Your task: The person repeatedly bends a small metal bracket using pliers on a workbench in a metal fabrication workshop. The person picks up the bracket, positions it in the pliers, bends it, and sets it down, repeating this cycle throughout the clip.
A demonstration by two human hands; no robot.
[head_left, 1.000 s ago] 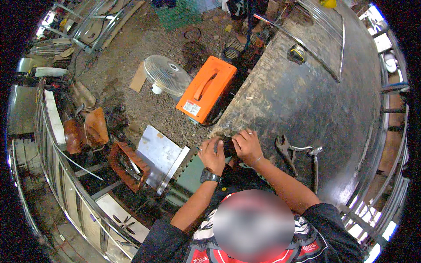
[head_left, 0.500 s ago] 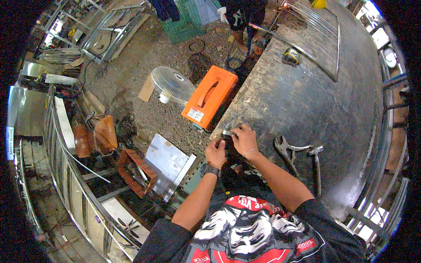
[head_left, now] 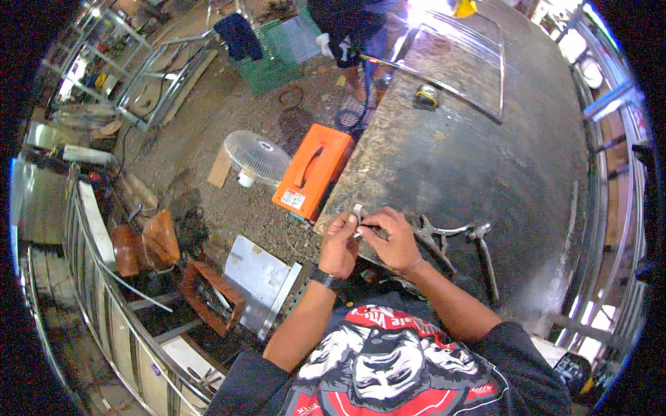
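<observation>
Both hands meet above the near left edge of the dark work table (head_left: 527, 180). My left hand (head_left: 338, 248) is closed round a small silvery metal piece (head_left: 357, 210), whose end sticks up past the fingers. Beside it my right hand (head_left: 393, 239) pinches at the same piece with thumb and forefinger; the fingers hide its lower part. Just right of my right hand lie locking clamp pliers (head_left: 436, 244), and a hammer (head_left: 484, 258) lies beyond them on the table.
An orange machine case (head_left: 313, 172) stands against the table's left side, near a fan (head_left: 257, 155). A metal frame (head_left: 444, 87) and a yellow-black tape measure (head_left: 427, 96) lie on the far table. A co-worker (head_left: 350, 35) is beside a bright glare. A rusty box (head_left: 211, 295) stands lower left.
My hands have drawn together and slightly nearer to me, and the small metal piece now points upright between them. My view has shifted. A bright glare has appeared at the far table end.
</observation>
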